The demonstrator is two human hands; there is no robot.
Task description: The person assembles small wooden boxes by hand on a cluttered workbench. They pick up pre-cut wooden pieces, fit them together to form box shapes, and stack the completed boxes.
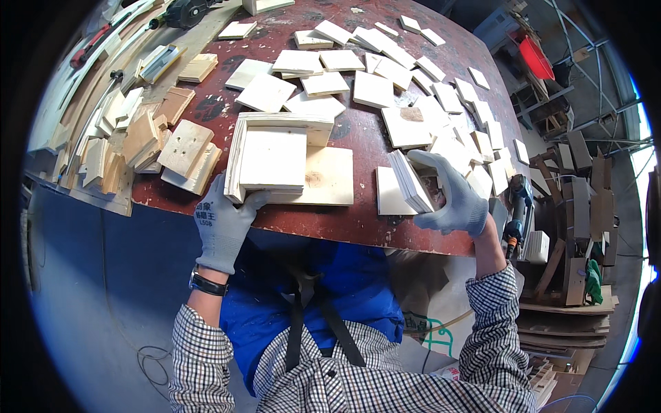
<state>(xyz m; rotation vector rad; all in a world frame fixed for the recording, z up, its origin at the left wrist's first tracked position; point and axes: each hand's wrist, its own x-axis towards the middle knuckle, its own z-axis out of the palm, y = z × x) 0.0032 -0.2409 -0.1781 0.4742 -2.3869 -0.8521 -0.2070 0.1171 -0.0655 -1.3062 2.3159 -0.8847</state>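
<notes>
My left hand (pixel 226 219), in a grey glove, is closed on the lower left corner of an L-shaped plywood assembly (pixel 234 155) near the table's front edge. A pale square wooden panel (pixel 274 157) lies within its angle, over a wider knotted board (pixel 334 179). My right hand (pixel 454 199), also gloved, grips a small plywood block (pixel 409 182) tilted up on its edge, thumb and fingers on either side. Just left of that block lies a flat pale piece (pixel 389 193), partly hidden by it. The two hands' pieces are apart.
Many loose pale wooden pieces (pixel 372 89) spread over the dark red table (pixel 296 227). Stacked blocks (pixel 186 148) and long strips stand at the left, with a black power tool (pixel 186 12) behind. A nail gun (pixel 518 213) hangs by the right edge, near stacked offcuts (pixel 578 206).
</notes>
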